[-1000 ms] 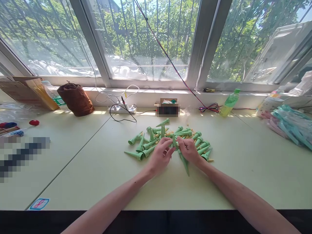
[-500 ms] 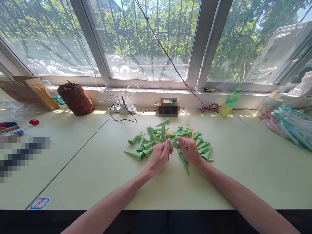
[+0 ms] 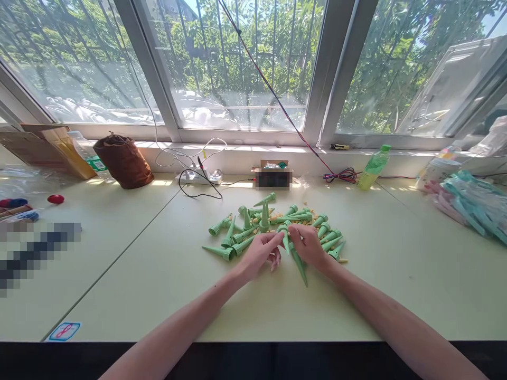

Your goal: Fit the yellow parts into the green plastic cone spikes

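Two hands at the near edge of the pile [image 3: 237,236] now: I've got my left hand [image 3: 259,253] and right hand [image 3: 309,245] both pinching one green cone [image 3: 285,240] between curled fingertips.

— What's blurred out?
— 2 patches: a pixelated strip [image 3: 37,253] on the counter's [image 3: 158,295] left, a pixelated box [image 3: 273,179] by the sill [image 3: 237,153].
— And the green cone [image 3: 285,238]?
— The right hand [image 3: 308,245] covers its wide end; whether the left hand [image 3: 259,252] grips or only touches it, I can't tell.
— Anything cut off?
— Both forearms [image 3: 178,332] at the bottom edge, the plastic bags [image 3: 475,206] at the right.
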A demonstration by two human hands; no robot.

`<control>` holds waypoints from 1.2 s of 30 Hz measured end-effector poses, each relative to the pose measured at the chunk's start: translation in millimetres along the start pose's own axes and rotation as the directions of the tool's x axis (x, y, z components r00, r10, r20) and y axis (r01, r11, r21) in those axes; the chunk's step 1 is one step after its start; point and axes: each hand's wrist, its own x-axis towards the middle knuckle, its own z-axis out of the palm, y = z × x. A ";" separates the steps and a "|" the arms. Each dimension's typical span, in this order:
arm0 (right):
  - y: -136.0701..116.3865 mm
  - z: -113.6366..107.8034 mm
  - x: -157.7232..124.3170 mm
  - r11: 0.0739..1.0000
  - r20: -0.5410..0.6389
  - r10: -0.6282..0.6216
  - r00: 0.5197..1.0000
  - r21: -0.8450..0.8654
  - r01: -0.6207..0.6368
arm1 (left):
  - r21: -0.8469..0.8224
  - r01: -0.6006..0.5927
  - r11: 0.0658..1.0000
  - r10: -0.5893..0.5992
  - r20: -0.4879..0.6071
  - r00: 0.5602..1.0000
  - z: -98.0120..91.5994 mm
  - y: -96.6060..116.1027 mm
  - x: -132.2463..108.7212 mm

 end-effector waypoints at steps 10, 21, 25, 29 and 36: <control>-2.3 3.0 0.4 0.995 -0.049 0.100 0.994 0.005 -0.100 | 0.119 -0.131 0.984 0.137 -0.044 0.990 3.8 3.3 -2.1; -5.5 4.6 0.7 0.974 -0.021 0.208 0.978 0.097 -0.205 | 0.331 -0.240 0.912 0.296 -0.128 0.947 3.1 -3.2 -2.5; -5.9 4.8 0.7 0.964 0.002 0.231 0.973 0.136 -0.229 | 0.467 -0.313 0.827 0.424 -0.151 0.893 4.2 -2.3 -3.5; -6.8 5.1 -0.2 0.955 0.022 0.249 0.968 0.159 -0.250 | 0.595 -0.361 0.718 0.524 -0.122 0.843 2.8 -1.3 -3.7; -6.6 7.2 -1.4 0.976 -0.020 0.201 0.979 0.094 -0.199 | 0.606 -0.321 0.728 0.505 -0.157 0.848 6.4 -3.8 -3.6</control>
